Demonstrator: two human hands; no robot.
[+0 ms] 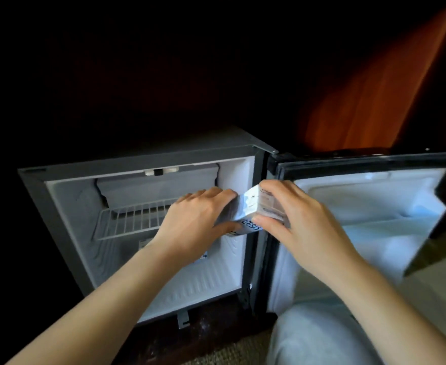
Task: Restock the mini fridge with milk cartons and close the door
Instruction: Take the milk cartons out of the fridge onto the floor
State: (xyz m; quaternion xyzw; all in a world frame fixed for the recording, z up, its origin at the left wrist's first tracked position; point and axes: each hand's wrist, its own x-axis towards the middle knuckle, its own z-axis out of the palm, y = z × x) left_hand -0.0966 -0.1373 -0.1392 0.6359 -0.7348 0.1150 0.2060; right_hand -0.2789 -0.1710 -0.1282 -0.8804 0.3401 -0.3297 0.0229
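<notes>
Carton (pixel 253 209) white w/ blue print; fridge (pixel 127 159) grey, white inside; rack (pixel 132 219) white.

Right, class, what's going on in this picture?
A person holds a small milk carton in both hands, the left hand and the right hand, in front of an open mini fridge. The wire shelf looks bare, and the door stands wide open to the right.
</notes>
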